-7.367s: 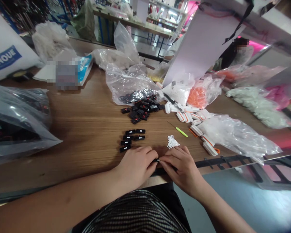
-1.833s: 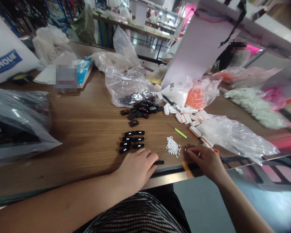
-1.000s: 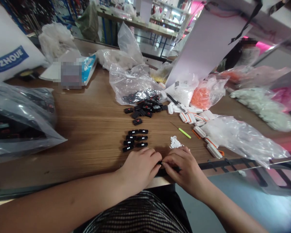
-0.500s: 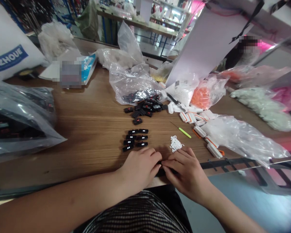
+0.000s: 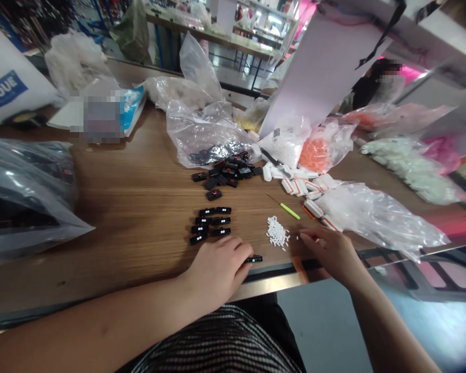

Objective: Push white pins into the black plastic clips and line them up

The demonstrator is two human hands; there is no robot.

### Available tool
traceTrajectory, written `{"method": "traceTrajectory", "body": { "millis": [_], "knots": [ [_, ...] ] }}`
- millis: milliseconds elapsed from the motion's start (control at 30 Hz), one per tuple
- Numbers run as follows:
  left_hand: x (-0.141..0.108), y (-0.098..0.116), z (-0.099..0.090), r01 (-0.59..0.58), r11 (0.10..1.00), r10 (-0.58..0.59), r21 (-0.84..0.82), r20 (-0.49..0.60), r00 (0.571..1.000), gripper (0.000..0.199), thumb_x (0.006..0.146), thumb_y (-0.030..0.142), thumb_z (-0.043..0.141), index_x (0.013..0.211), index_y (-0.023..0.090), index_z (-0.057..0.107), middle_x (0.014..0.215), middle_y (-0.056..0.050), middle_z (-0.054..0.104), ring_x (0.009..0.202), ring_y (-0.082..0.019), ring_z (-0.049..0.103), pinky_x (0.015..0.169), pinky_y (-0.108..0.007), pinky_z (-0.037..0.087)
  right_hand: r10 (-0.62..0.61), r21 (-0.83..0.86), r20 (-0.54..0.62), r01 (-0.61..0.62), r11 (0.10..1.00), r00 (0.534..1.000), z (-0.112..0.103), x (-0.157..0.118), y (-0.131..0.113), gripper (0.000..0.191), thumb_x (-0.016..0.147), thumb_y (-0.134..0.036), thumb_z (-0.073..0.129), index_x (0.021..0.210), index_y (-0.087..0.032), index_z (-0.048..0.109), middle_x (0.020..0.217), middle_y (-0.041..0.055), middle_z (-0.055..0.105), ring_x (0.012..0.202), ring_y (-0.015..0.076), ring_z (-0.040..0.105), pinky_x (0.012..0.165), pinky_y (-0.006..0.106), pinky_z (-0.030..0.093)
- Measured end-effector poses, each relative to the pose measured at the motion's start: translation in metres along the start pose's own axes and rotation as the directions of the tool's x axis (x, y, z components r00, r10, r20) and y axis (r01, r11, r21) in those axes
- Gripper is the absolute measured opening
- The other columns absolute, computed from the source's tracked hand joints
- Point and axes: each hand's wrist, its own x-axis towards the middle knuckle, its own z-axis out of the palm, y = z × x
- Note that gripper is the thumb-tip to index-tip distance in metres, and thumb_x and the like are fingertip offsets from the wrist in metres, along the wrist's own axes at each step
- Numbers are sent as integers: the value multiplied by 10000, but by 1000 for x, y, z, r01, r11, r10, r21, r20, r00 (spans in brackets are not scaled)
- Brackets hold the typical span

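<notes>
The left hand point(image 5: 219, 264) pinches a black block point(image 5: 258, 258) near the bench point(image 5: 140, 181)'s front edge. The block's long axis runs 9 to 3 o'clock, bare end towards 3, with 1 white dot point(image 5: 253, 260) visible. It looks light, stiff and smooth, best held by its long sides. At 3 o'clock from it, the right hand point(image 5: 334, 253) has its fingertips beside 1 loose pin point(image 5: 297, 238), probably slippery; whether they grip it, I cannot tell. The pin heap point(image 5: 277, 233) lies at 1 o'clock, 7 dotted blocks point(image 5: 222, 221) at 10.
</notes>
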Motion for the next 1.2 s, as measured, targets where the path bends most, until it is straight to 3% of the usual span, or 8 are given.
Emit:
{"method": "traceTrajectory", "body": {
  "millis": [167,433,533,667,767,967,1100,1200],
  "knots": [
    [1,-2,2,-9,1000,9,3,-7,1000,22,934,224,608,936,202,603,928,-12,644,883,-225,635,720,-389,538,12,0,29,-12,1000,999,3,-6,2,271,887,-446,605,887,-245,786,881,48,770,725,213,701,645,332,531],
    [1,-1,1,-15,1000,15,2,-11,1000,16,923,208,614,929,198,601,928,-16,649,881,-226,635,718,-383,537,-164,-40,65,167,985,984,0,-2,10,271,947,-330,509,959,-258,770,1037,51,753,937,233,705,843,390,532],
    [1,-2,1,-16,1000,16,0,-14,1000,19,927,215,610,932,198,605,923,-15,647,875,-223,633,722,-386,539,-127,-28,39,128,991,991,-1,-2,12,267,938,-345,528,1001,-249,768,1070,55,757,948,235,712,860,385,537],
    [1,-1,1,-6,1000,6,-1,-5,1000,22,924,211,610,914,192,610,917,-18,647,872,-219,632,729,-382,538,-35,-75,-1,35,997,999,2,-6,7,284,920,-425,554,955,-256,779,963,40,777,829,227,722,784,378,533],
    [1,0,0,-3,1000,3,-3,-2,1000,21,925,210,606,918,191,610,924,-21,649,869,-217,631,727,-376,536,-58,-131,-39,53,990,998,5,-7,4,294,921,-438,540,882,-269,776,959,33,776,863,241,719,846,423,498],
    [1,-1,0,-11,1000,11,-8,-7,1000,9,921,199,608,925,192,606,924,-22,650,878,-220,632,735,-381,536,-93,-84,-48,89,993,995,6,-3,7,294,926,-374,508,952,-245,771,1025,55,769,945,252,713,862,426,499],
    [1,-1,0,-10,1000,9,-13,-6,1000,16,928,204,601,935,194,611,925,-20,649,879,-215,633,739,-374,536,-3,-69,-43,0,998,999,5,-3,7,277,921,-393,538,970,-244,766,1052,47,774,934,243,716,845,398,493],
    [1,0,0,-6,1000,5,-8,-8,1000,16,924,205,609,935,195,612,925,-19,650,876,-214,632,729,-371,535,42,-144,-78,-53,988,996,8,-5,5,296,923,-444,546,904,-253,771,936,35,779,842,240,711,839,416,440]
  ]
}}
